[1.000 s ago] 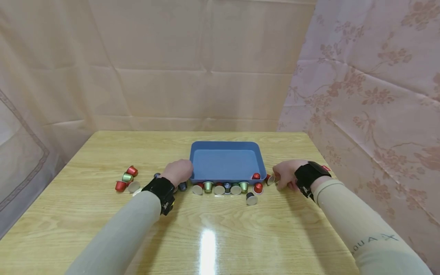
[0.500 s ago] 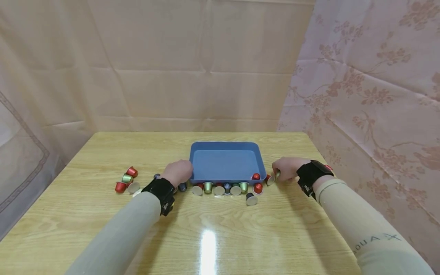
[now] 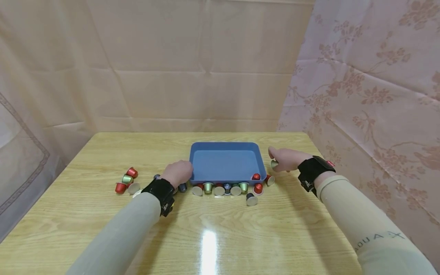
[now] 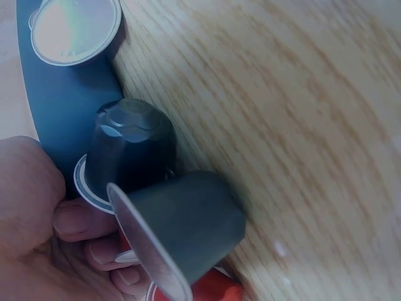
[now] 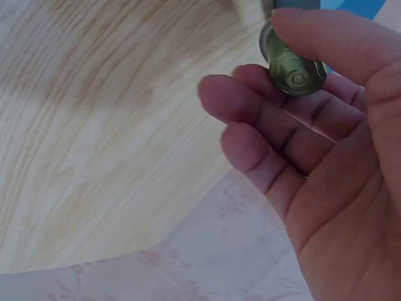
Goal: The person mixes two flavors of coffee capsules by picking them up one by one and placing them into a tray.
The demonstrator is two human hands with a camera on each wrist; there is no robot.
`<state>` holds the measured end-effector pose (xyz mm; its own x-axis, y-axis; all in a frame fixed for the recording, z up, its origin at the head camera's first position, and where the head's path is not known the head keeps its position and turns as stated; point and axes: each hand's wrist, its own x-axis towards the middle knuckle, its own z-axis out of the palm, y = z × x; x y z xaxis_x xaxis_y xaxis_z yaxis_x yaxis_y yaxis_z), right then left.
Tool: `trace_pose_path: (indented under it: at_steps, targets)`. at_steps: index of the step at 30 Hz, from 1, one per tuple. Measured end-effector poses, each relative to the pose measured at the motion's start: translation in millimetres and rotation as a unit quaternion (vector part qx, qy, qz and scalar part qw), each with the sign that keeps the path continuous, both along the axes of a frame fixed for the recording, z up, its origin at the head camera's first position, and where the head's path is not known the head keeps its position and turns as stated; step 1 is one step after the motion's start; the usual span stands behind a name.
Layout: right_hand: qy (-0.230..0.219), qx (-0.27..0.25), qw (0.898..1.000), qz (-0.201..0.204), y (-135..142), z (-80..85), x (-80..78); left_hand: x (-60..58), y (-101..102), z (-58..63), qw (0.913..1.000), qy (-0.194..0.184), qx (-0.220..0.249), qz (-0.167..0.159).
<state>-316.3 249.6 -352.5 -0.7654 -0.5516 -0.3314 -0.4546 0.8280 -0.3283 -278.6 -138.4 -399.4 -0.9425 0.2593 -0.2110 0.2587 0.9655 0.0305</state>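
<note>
My right hand [image 3: 287, 158] pinches a green coffee capsule [image 5: 296, 74] between thumb and fingers, raised beside the tray's right side. Its foil lid faces away in the right wrist view. The blue tray [image 3: 225, 144] holds one red capsule [image 3: 256, 176] at its front right corner. My left hand [image 3: 178, 172] stays at the tray's left edge with curled fingers [image 4: 81, 221]. Right beside those fingertips lie a dark capsule [image 4: 135, 147] and a grey-green one [image 4: 188, 219], with red capsules partly hidden behind. I cannot tell whether the left fingers hold one.
Along the tray's front edge several capsules stand in a row, among them a light green one [image 3: 207, 187]. A black capsule [image 3: 251, 199] lies nearer me. A red capsule [image 3: 270, 180] sits at the right corner. More capsules, including a red one [image 3: 132, 172], cluster at the left.
My right hand has picked up the green capsule from the table by the tray's right corner and moved up and away from me. The left hand has stayed in place.
</note>
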Motion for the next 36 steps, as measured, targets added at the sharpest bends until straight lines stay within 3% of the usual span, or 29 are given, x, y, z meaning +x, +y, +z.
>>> trace_pose_path:
  at_steps: [10, 22, 36]
  targets:
    - [0.106, 0.006, 0.992, 0.065, -16.4, 2.1, -2.8, 1.1, 2.0, 2.9, 0.9999, 0.003, 0.012, 0.010]
    - [0.113, -0.010, 0.991, 0.072, -33.8, 3.3, -1.8, -1.1, 5.0, 3.8, 0.9999, 0.002, 0.015, 0.006]
    - [0.111, 0.024, 0.990, 0.079, -45.6, 2.5, 1.5, -5.2, 5.7, 0.9, 0.9999, -0.002, 0.015, 0.008]
